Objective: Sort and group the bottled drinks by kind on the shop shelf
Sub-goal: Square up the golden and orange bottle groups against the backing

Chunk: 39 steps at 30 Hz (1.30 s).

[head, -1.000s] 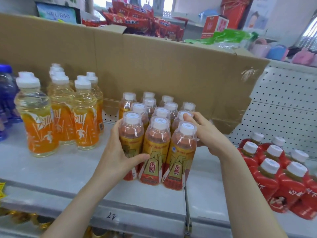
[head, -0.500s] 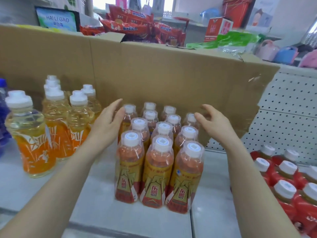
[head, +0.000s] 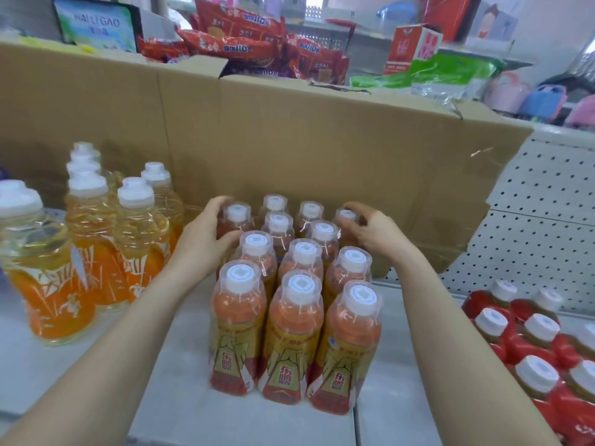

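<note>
Several small bottles with pinkish drink, yellow-red labels and white caps [head: 296, 320] stand in rows in the middle of the white shelf [head: 180, 381]. My left hand [head: 203, 239] wraps around the back-left bottle [head: 236, 217] of this group. My right hand [head: 370, 231] curls over the back-right bottle [head: 346, 217], fingers on its cap. Taller bottles with orange labels [head: 96, 246] stand grouped at the left. Red-labelled bottles with white caps [head: 534, 342] stand grouped at the right.
A tall brown cardboard sheet [head: 289, 143] stands right behind the bottles. White pegboard [head: 541, 220] backs the shelf at the right. Red snack packs [head: 251, 43] and boxes lie beyond the cardboard.
My hands left the front row a second ago, reached to the back of the pinkish group, and have now closed on the two rear corner bottles. The view has moved closer.
</note>
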{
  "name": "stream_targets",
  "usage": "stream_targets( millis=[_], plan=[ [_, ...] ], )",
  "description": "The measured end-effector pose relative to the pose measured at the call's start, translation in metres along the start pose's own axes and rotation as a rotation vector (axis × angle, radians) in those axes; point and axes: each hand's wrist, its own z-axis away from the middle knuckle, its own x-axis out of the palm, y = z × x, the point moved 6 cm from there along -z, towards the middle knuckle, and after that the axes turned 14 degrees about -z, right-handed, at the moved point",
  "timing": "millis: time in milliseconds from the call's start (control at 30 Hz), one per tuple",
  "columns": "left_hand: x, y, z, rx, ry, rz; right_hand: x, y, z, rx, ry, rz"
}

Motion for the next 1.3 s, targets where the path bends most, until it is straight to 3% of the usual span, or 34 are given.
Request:
stream_targets(
  millis=[300, 467, 667, 1000, 1167, 1300],
  plan=[
    [-0.016, -0.003, 0.032, -0.001, 0.026, -0.019, -0.003, 0.002, 0.009, -0.01, 0.005, -0.07],
    [-0.037, -0.005, 0.06, 0.012, 0.043, -0.09, -0.032, -0.017, 0.057, -0.159, 0.259, -0.235],
    [-0.057, -0.015, 0.1, 0.077, 0.057, -0.094, -0.014, -0.036, 0.136, -0.275, 0.377, -0.366],
    [-0.063, -0.025, 0.123, 0.126, -0.048, 0.14, 0.034, -0.05, 0.179, -0.268, 0.402, -0.11],
    [-0.056, -0.03, 0.117, 0.167, -0.254, 0.218, 0.033, -0.047, 0.185, -0.272, 0.395, -0.159],
    [-0.05, -0.027, 0.1, 0.204, -0.156, 0.172, 0.014, -0.033, 0.177, -0.22, 0.431, -0.379]
  ],
)
